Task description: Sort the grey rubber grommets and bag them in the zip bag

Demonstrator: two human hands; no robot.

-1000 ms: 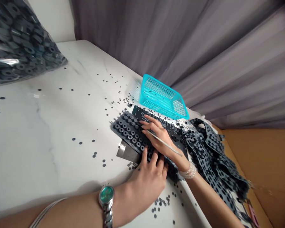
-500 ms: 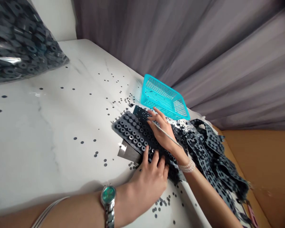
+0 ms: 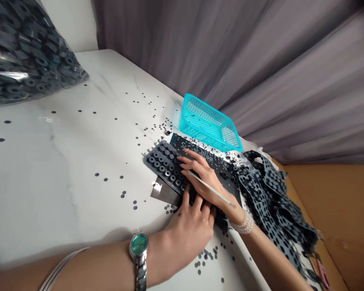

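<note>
My left hand (image 3: 191,228), with a watch on its wrist, has its fingers spread along the near edge of a dark rubbery sheet (image 3: 162,155) that carries rows of raised round rings. My right hand (image 3: 204,178) lies over the middle of this sheet, holding a thin pale stick (image 3: 214,190) that runs back towards the wrist. The stick's front tip is hidden under the fingers. Behind the sheet lies a dark flat board (image 3: 177,141) strewn with small grey discs. A flat, shiny greyish piece (image 3: 165,194) sticks out from under the sheet's near side.
A turquoise basket (image 3: 210,121) stands behind the board. Perforated dark rubber strips (image 3: 269,206) are heaped on the right, with a pink-handled tool (image 3: 322,275) beside them. A clear bag of grey ring-shaped parts (image 3: 33,60) sits far left. Small dark discs dot the white table (image 3: 87,161).
My right hand with the stick moved away towards the board, then came back over the ringed sheet. My left hand stays almost where it was on the sheet's edge.
</note>
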